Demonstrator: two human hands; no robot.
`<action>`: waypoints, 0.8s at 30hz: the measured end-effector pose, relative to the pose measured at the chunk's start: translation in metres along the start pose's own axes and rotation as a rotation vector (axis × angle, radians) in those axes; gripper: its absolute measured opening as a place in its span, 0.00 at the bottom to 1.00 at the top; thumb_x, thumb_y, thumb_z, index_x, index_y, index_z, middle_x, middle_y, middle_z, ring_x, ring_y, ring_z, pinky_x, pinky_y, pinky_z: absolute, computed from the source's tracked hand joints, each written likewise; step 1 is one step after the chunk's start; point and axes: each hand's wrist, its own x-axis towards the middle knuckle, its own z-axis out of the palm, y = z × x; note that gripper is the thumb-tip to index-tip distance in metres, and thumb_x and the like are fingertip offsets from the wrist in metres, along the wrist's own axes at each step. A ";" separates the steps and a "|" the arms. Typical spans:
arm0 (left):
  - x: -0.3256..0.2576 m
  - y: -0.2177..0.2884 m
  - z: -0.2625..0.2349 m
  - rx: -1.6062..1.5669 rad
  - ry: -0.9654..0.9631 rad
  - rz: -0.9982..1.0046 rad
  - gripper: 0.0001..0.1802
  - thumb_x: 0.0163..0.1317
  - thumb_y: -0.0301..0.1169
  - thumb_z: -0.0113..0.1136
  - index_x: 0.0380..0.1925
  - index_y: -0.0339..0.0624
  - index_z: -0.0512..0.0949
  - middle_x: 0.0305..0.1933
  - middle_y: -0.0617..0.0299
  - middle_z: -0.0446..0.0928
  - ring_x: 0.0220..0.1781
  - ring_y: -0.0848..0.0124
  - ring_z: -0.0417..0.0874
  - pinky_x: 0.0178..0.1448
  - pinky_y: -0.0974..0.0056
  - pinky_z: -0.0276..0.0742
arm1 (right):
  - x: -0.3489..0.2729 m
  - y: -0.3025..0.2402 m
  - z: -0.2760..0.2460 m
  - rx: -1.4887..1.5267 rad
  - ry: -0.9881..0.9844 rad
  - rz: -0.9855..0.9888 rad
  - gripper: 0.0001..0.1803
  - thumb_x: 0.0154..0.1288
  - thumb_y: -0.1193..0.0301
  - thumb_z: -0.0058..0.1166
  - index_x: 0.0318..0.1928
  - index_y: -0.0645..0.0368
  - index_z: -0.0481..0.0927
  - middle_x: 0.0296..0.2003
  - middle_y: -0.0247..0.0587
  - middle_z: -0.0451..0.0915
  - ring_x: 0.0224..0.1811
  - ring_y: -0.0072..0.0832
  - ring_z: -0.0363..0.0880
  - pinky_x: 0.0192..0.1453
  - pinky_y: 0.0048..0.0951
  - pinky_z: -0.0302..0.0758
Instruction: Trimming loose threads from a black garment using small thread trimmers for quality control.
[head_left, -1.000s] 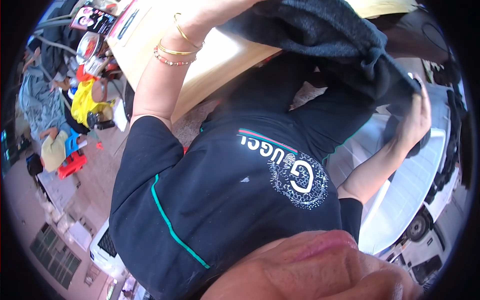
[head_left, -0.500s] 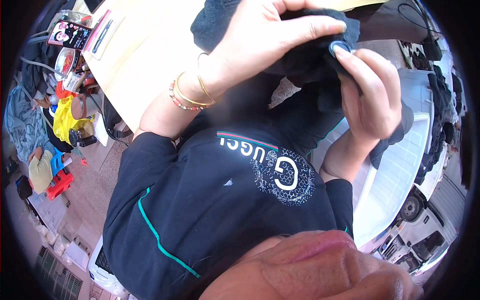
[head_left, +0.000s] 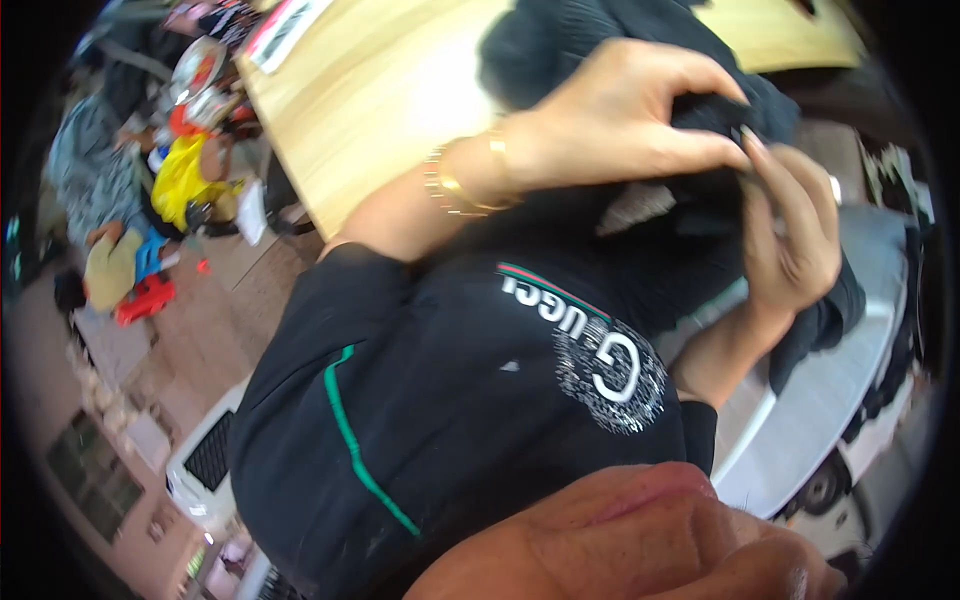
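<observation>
Both of my hands were on a dark garment (head_left: 640,60) bunched over the near edge of a pale wooden table (head_left: 380,110); crumpled as it was, I could not tell its long axis or which way it pointed. Coloured clutter (head_left: 180,170) lay on the floor beyond. My left hand (head_left: 620,120) pinched a fold, fingertips together, and my right hand (head_left: 790,240) curled shut on the cloth beside it.

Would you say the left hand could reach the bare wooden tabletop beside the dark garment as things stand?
Probably yes, once it lets go. The left hand is pinching the dark garment together with the right hand, and the wooden tabletop lies bare just beside its wrist.
</observation>
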 end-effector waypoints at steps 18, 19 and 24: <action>-0.008 -0.009 0.003 0.016 -0.113 0.135 0.14 0.49 0.34 0.71 0.35 0.40 0.82 0.29 0.60 0.82 0.27 0.67 0.82 0.31 0.66 0.75 | -0.018 0.042 -0.019 0.617 -0.369 0.471 0.18 0.56 0.80 0.66 0.45 0.63 0.74 0.45 0.37 0.70 0.41 0.19 0.66 0.48 0.17 0.62; -0.008 -0.009 0.004 0.008 -0.124 0.126 0.13 0.50 0.33 0.71 0.34 0.40 0.82 0.28 0.60 0.82 0.27 0.67 0.82 0.31 0.66 0.75 | -0.019 0.044 -0.019 0.620 -0.372 0.472 0.18 0.56 0.80 0.66 0.45 0.63 0.74 0.45 0.37 0.70 0.41 0.19 0.66 0.48 0.17 0.62; -0.005 -0.010 0.003 -0.001 -0.174 0.066 0.12 0.50 0.33 0.70 0.32 0.41 0.82 0.28 0.60 0.82 0.28 0.68 0.83 0.31 0.66 0.75 | -0.023 0.050 -0.015 0.680 -0.380 0.504 0.16 0.56 0.81 0.66 0.40 0.60 0.71 0.40 0.34 0.66 0.41 0.21 0.66 0.48 0.17 0.61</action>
